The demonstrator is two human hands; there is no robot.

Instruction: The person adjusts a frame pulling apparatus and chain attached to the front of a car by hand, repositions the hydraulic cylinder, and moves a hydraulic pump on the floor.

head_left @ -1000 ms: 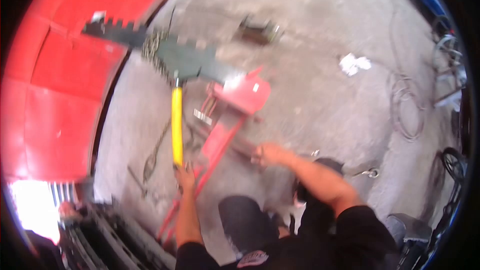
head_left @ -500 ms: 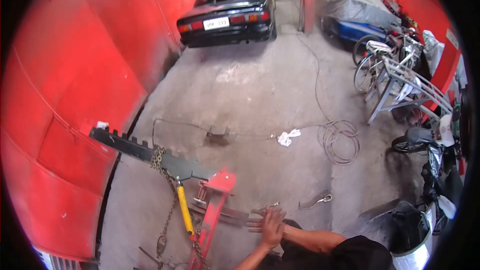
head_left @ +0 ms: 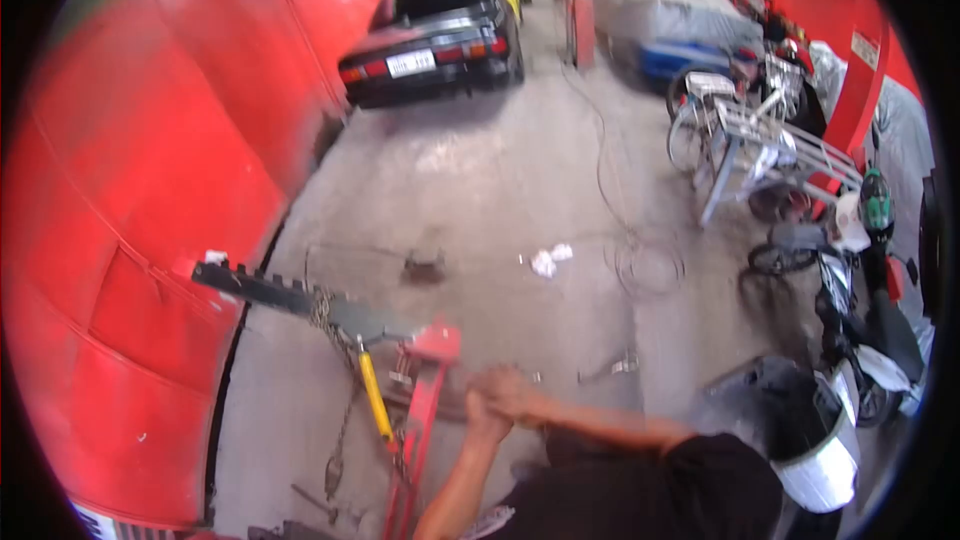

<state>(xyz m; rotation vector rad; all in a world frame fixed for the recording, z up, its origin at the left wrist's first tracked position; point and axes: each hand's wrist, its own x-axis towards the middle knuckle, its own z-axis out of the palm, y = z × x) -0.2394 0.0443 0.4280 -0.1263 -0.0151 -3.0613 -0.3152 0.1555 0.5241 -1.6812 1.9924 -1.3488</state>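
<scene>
– Left hand [head_left: 487,420] and right hand [head_left: 512,397] overlap in front of the black shirt [head_left: 620,495]. Do they grip anything?

– I cannot tell; both are motion-blurred, and whether the fingers are open or closed does not show

– What surrounds them, biggest first?

– Tall red wall panels [head_left: 190,190] on the left, then a black sedan [head_left: 430,40], rear towards us, a vehicle under a grey cover [head_left: 665,2], and a red pillar [head_left: 868,95] at far right

– And the red steel frame [head_left: 424,415]?

– Just left of the hands. A dark notched beam [head_left: 260,287] reaches from its head towards the wall, a yellow hydraulic cylinder [head_left: 374,395] runs from that beam down to the frame, and a chain [head_left: 320,310] wraps the beam

– Any writing?

– Dark characters on the sedan's white number plate [head_left: 411,63], too blurred to read surely; a pale label [head_left: 865,49] on the pillar, too small to make out; a smeared, unreadable print [head_left: 490,522] on the shirt
</scene>
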